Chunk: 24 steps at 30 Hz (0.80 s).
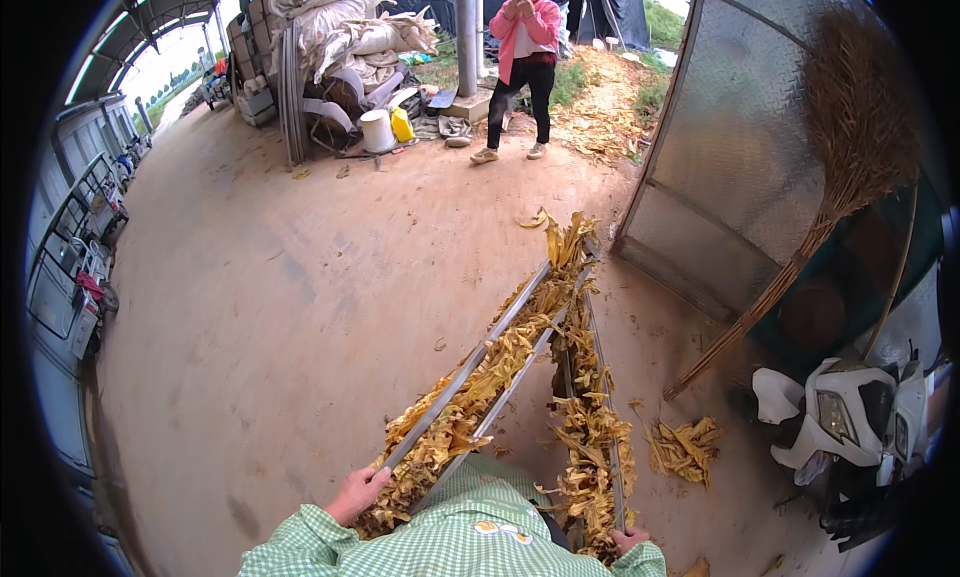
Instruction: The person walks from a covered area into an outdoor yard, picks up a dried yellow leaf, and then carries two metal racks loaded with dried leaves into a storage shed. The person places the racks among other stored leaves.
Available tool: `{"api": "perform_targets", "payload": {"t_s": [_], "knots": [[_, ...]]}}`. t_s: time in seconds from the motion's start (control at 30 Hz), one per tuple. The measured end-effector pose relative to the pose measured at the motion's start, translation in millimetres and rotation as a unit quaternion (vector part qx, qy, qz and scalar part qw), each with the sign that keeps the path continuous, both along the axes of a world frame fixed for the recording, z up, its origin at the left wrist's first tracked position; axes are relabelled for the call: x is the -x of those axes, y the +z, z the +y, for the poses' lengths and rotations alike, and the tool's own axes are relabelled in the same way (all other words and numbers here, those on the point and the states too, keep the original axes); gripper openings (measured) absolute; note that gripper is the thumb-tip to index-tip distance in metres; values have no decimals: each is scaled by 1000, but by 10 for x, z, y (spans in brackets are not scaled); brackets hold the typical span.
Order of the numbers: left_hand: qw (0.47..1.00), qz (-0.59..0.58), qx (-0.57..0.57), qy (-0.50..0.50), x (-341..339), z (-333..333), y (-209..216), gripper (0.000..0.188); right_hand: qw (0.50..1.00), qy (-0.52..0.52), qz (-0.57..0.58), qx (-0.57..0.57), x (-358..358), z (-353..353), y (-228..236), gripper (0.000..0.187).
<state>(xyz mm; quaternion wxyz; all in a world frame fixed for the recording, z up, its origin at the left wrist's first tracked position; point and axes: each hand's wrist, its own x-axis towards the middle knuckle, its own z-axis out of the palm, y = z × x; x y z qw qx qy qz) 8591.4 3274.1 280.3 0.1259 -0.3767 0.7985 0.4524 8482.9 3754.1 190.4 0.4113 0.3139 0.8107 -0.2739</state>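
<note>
My left hand (pixel 360 494) is closed around the near end of a long grey metal rack (pixel 452 389), its thumb lying along the rail. Dried yellow-brown leaves (pixel 508 357) are packed between that rack's two rails. My right hand (pixel 629 540) grips the near end of a second metal rack (pixel 612 432), also thick with dried leaves (pixel 585 477). Both racks run away from me on either side of my body, and their far ends come together ahead. A loose bunch of leaves sticks up at that joined end. Green checked sleeves cover my forearms.
Several leaves lie in a heap (pixel 685 449) on the concrete floor. A twig broom (pixel 800 257) leans against a metal panel (pixel 715 147) at right, near a white scooter (pixel 850 412). Ahead stands a person (pixel 525 57) in pink beside a post (pixel 466 37). Sacks (pixel 335 22) are piled far left.
</note>
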Motion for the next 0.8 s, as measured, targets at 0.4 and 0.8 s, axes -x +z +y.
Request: {"api": "perform_targets", "payload": {"t_s": [0.4, 0.8], "knots": [[999, 31, -9, -5, 1878, -896, 472, 39, 985, 107, 130, 36, 1594, -305, -183, 46], [999, 27, 19, 6, 3771, -1382, 380, 41, 977, -49, 120, 169, 3274, -1048, -298, 32]]}}
